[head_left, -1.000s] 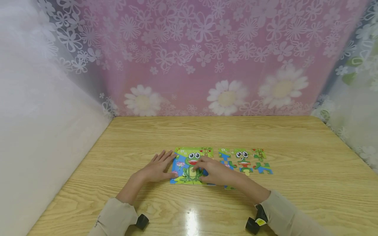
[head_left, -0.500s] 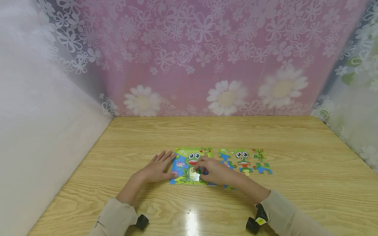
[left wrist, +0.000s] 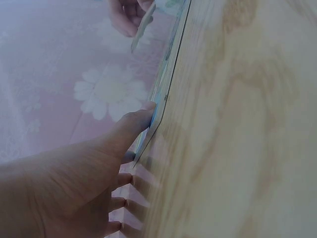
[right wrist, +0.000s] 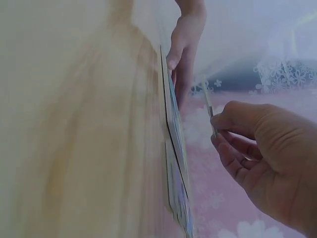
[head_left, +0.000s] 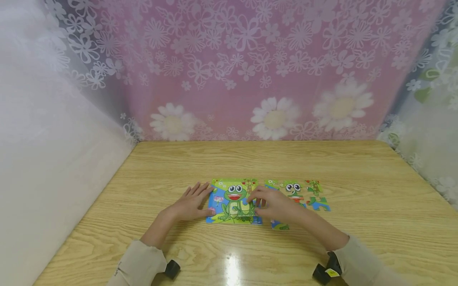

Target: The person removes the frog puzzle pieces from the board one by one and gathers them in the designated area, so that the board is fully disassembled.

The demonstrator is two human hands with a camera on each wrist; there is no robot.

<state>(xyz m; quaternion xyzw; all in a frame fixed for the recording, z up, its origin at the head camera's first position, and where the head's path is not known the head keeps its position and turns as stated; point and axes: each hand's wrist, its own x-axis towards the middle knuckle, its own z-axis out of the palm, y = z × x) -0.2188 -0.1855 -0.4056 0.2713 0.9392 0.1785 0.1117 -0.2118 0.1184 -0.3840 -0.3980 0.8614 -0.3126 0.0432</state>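
Note:
The flat frog puzzle board (head_left: 219, 190) lies on the table. My left hand (head_left: 191, 204) rests at its left edge, fingers spread on the wood and thumb pressing the board's rim. My right hand (head_left: 277, 204) pinches a jigsaw piece (head_left: 245, 209), showing part of the frog's green body and feet, between thumb and fingers. In the right wrist view this piece (right wrist: 208, 104) is held clear above the board. The left wrist view also has the piece (left wrist: 142, 29) raised off the surface. The board's right side is partly covered by my right hand.
Several loose jigsaw pieces lie right of the board, among them a frog-eyes piece (head_left: 293, 187), a tree piece (head_left: 314, 186) and a blue-green piece (head_left: 319, 204). Another piece (head_left: 280, 225) lies nearer, below my right hand. A flowered curtain (head_left: 229, 79) hangs behind the table (head_left: 200, 159).
My right hand has moved to the right, carrying the jigsaw piece from the frog's belly area toward the board's right side. The left hand has stayed in place.

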